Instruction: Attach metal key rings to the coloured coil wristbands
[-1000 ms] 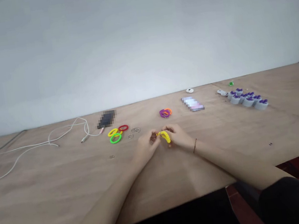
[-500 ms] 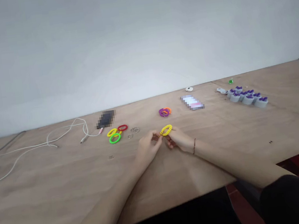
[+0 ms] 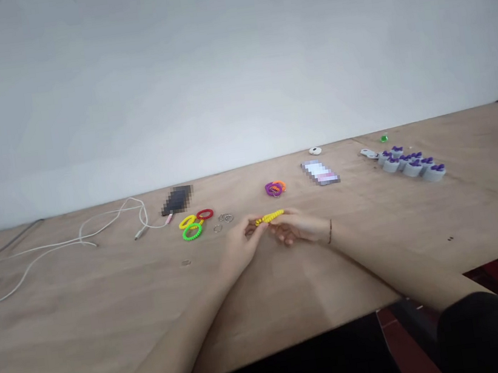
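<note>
A yellow spiral coil bracelet [image 3: 273, 215] is held between both hands above the middle of the table. My left hand [image 3: 243, 237] pinches its left end, where a small yellow loop shows. My right hand [image 3: 298, 226] grips its right part with thumb and fingers. Whether a metal ring is among the fingers I cannot tell. To the left lie a green coil bracelet [image 3: 192, 232], a yellow one [image 3: 187, 221] and a red one [image 3: 205, 214], beside several metal split rings [image 3: 225, 218]. Beyond my hands, a purple coil bracelet [image 3: 272, 189] overlaps an orange one [image 3: 280, 185].
On the wooden table [image 3: 111, 327] are a dark phone [image 3: 176, 200] with white cables [image 3: 110, 211], a lit phone [image 3: 320, 172], a white earphone case [image 3: 315, 151] and several grey cups with purple tops [image 3: 411, 164]. A wall [image 3: 214, 62] rises behind.
The yellow coil bracelet has turned from an open ring to nearly edge-on, tilted flatter between my hands. My right hand has rotated slightly, with its wrist a little farther right.
</note>
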A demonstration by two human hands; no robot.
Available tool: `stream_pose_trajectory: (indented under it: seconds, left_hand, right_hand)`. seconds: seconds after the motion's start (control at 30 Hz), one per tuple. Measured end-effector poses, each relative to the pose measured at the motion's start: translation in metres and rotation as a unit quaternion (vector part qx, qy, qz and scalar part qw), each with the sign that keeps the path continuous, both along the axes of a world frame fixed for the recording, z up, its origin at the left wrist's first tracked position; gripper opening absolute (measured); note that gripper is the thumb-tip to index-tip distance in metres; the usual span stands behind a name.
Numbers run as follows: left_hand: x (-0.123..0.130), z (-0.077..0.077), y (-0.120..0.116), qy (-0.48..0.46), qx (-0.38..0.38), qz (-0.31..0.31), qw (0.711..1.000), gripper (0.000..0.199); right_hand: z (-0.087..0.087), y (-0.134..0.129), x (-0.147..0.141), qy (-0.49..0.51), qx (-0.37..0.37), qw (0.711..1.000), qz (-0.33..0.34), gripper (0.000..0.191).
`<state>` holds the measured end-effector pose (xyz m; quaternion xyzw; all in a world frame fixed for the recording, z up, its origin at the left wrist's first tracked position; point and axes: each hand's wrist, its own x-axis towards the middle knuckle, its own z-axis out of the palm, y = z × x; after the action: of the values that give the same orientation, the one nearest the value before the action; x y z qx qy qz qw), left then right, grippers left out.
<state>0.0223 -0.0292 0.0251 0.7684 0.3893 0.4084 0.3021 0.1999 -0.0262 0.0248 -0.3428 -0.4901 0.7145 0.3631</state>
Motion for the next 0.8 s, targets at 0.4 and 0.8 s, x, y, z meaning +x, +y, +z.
stream_pose_trajectory:
  seconds: [0.4, 0.8]
  left_hand:
    - [0.002, -0.003, 0.0, -0.039, -0.07, -0.078, 0.994, 0.027]
    - [0.009, -0.001, -0.006, 0.002, 0.024, -0.008, 1.0, 0.021]
  right_hand:
    - [0.0, 0.003, 0.009, -0.023, 0.097, 0.995, -0.007, 0.025]
    - [-0.001, -0.001, -0.001, 0.021, 0.066, 0.996, -0.059, 0.016]
